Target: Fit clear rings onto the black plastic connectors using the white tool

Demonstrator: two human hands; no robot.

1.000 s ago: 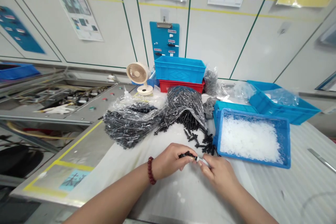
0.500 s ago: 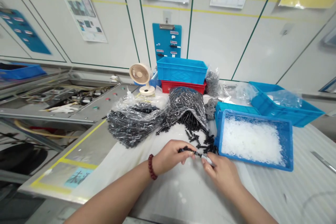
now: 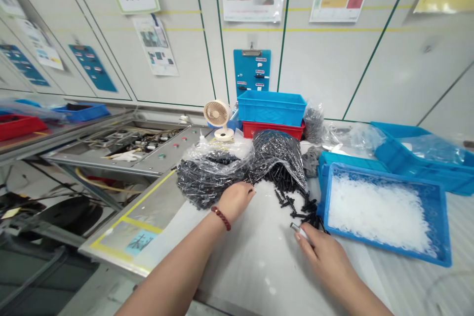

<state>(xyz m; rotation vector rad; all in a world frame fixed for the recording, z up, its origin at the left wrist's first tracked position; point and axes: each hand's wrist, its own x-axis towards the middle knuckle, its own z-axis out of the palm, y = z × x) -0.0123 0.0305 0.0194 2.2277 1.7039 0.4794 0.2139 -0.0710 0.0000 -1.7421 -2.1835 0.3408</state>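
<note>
My left hand (image 3: 234, 202), a red bead bracelet at its wrist, is over the right edge of an open clear bag of black ribbed parts (image 3: 207, 177). Its fingers are curled in, and whatever is between them is hidden. My right hand (image 3: 326, 254) grips a short white pen-like tool (image 3: 298, 229) with a metal tip pointing left, low above the white-covered table. Just beyond it lie loose black plastic fittings (image 3: 291, 202), spilling from a second clear bag (image 3: 276, 148). Right of that hand stands a blue tray (image 3: 388, 243) of small translucent white rings.
A blue bin (image 3: 272, 108) sits on a red bin (image 3: 274, 131) at the back, beside a beige fan (image 3: 217, 114). More blue bins (image 3: 437, 163) stand at the back right. The table's left edge has yellow tape (image 3: 142, 224). Beyond is a metal bench (image 3: 174, 153).
My hands have parted: the left moved up and left to the bag, while the right stayed low with the tool. The black fitting between them is out of sight. The view turned left.
</note>
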